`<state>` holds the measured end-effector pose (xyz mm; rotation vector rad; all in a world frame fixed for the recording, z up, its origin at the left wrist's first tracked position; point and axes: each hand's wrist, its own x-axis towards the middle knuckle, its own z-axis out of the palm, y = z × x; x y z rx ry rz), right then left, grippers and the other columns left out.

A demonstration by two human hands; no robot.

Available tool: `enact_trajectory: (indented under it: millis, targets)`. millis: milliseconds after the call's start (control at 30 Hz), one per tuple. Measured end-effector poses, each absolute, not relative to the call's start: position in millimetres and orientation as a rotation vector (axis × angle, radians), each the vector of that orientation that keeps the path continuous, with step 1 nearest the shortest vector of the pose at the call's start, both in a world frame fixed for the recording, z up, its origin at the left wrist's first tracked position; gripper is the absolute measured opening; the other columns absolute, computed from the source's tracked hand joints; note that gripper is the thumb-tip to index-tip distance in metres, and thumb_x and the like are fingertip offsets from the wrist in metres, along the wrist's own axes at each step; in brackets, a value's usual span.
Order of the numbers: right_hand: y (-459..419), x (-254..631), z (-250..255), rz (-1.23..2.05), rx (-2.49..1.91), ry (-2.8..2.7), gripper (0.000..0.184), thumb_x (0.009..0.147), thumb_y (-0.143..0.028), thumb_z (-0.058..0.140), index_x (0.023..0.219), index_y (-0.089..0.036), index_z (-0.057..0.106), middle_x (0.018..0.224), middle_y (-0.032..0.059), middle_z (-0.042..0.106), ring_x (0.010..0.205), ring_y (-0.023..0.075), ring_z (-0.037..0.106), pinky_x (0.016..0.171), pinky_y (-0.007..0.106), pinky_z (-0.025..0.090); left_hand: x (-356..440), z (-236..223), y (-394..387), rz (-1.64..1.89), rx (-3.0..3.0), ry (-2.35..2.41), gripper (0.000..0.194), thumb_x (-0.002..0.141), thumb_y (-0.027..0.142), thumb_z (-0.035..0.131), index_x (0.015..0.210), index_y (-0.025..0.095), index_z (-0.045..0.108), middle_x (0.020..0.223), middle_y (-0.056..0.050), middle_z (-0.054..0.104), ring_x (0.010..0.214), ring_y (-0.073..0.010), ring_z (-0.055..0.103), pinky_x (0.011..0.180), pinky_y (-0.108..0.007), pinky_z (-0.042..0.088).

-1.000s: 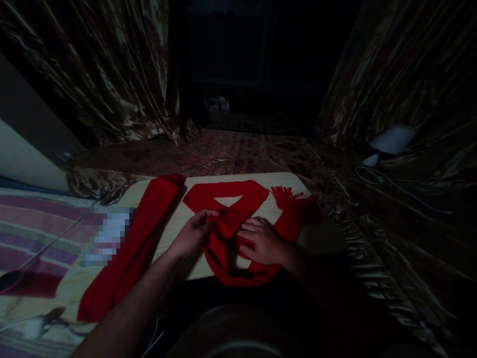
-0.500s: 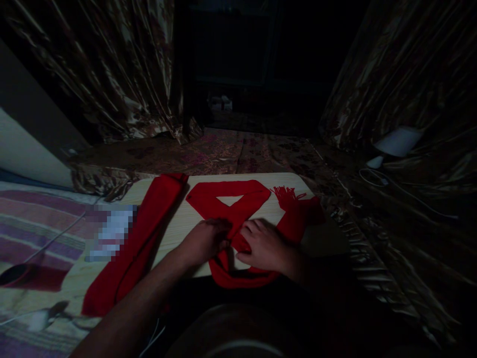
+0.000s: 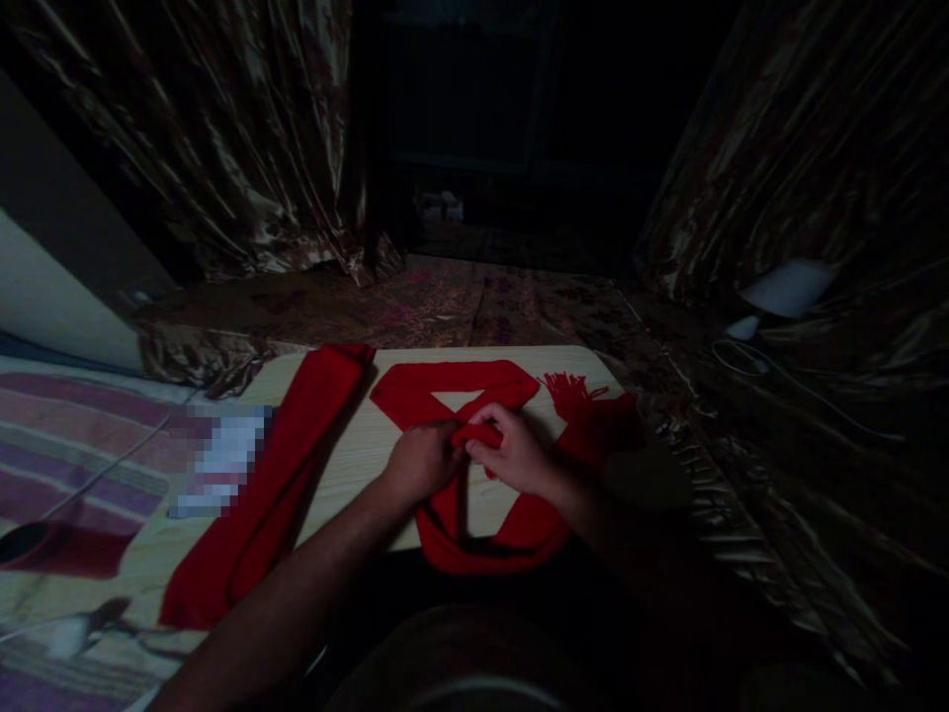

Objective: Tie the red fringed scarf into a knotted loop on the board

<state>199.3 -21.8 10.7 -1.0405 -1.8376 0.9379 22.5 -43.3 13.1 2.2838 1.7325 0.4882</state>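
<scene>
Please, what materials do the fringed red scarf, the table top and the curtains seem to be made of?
The red scarf looks like soft, matte fabric, perhaps knitted: it bends freely and ends in a thread fringe; the fibre I cannot tell.
The table top seems pale wood or wood-look board, by its grain lines.
The curtains look like satin-like cloth, shiny where folds catch light.

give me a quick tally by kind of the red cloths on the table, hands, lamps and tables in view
Red cloths: 2 (looped cloth with a fringe, folded cloth)
Hands: 2 (left hand, right hand)
Lamps: 1 (white lamp)
Tables: 1 (wooden table)
Total: 6
</scene>
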Motion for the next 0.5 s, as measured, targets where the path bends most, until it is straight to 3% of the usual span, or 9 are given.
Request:
enact_trajectory:
  millis: [133, 300, 400, 500]
  targets:
    - [-41, 200, 23, 0.741, -1.308, -1.868, 0.026, 0.078, -0.037, 0.069, 0.074, -0.022, 0.049, 0.067, -0.0041, 0.055, 0.062, 0.0114, 0.049, 0.057, 0.023, 0.034, 17, 11, -25, 0.605, 1.899, 1.715, 0.023, 0.086, 0.026, 0.053, 0.094, 0.018, 0.074, 0.088, -0.009, 0.076, 0.082, -0.0226, 0.070, 0.071, -0.029, 0.047]
    - [-60, 189, 27, 1.110, -1.459, -2.294, 0.043, 0.083, -0.055, 0.068, 0.061, -0.020, 0.052, 0.052, -0.0033, 0.050, 0.051, 0.0105, 0.043, 0.050, 0.026, 0.025, 9, 9, -12, 0.745, 1.589, 1.569, 0.023, 0.081, 0.025, 0.054, 0.083, 0.016, 0.075, 0.080, -0.007, 0.076, 0.078, -0.0224, 0.070, 0.069, -0.028, 0.048]
    - [-61, 168, 12, 1.185, -1.452, -2.157, 0.032, 0.086, -0.040, 0.066, 0.066, -0.020, 0.052, 0.060, -0.0031, 0.053, 0.056, 0.0107, 0.046, 0.051, 0.024, 0.029, 9, 9, -8, 0.806, 1.511, 1.537, 0.022, 0.078, 0.032, 0.060, 0.080, 0.016, 0.076, 0.076, -0.005, 0.075, 0.076, -0.0230, 0.069, 0.066, -0.028, 0.047]
    - [-54, 150, -1, 1.280, -1.473, -1.872, 0.006, 0.089, -0.023, 0.058, 0.083, -0.021, 0.057, 0.071, -0.0021, 0.061, 0.065, 0.0118, 0.054, 0.055, 0.022, 0.038, 7, 10, -5, 0.843, 1.450, 1.536, 0.023, 0.077, 0.035, 0.062, 0.079, 0.016, 0.076, 0.074, -0.004, 0.075, 0.074, -0.0224, 0.068, 0.065, -0.028, 0.047]
